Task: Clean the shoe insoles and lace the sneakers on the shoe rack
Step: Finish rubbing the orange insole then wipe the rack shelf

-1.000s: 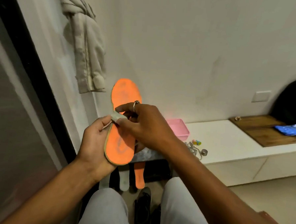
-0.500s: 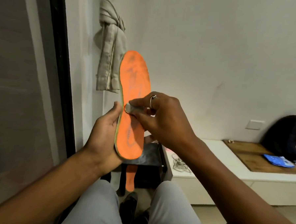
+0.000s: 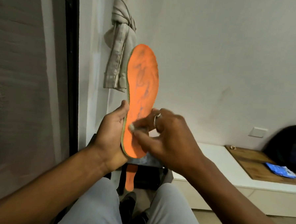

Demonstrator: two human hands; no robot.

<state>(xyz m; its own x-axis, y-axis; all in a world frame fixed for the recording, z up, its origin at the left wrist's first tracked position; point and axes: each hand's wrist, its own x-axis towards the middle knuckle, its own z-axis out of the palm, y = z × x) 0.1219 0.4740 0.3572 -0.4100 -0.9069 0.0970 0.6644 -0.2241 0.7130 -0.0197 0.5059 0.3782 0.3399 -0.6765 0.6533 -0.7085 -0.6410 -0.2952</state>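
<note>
Here, an orange insole (image 3: pixel 143 77) stands nearly upright at the centre of the frame, toe end uppermost, with dark smudges across the upper half of its orange face. The left hand (image 3: pixel 112 132) grips the insole along its lower left edge: the thumb lies up the edge, the palm cups the heel, and the fingers are hidden behind. The right hand (image 3: pixel 168 138), entering from the lower right, pinches a small pale wad (image 3: pixel 131 127) between thumb and fingertips and holds it against the lower orange face, close to the left edge. Motion blur leaves the wad's material uncertain. A ring (image 3: pixel 156 120) sits on one finger of this hand.

Directly below the hands appears the dark top of the shoe rack (image 3: pixel 146 161). Beneath its front edge a second orange insole (image 3: pixel 129 179) shows, with a pale insole (image 3: pixel 116 177) just beside it on the left. Dark shoes (image 3: pixel 130 206) lie on the floor between the person's knees.

A knotted curtain (image 3: pixel 119 47) hangs at upper centre, behind the held insole's toe, beside a dark door frame (image 3: pixel 69 56). At the right, a white bench (image 3: pixel 210 159) carries a wooden board (image 3: pixel 244 161), on which rest a blue packet (image 3: pixel 280 172) and a black bag (image 3: pixel 287 145).
</note>
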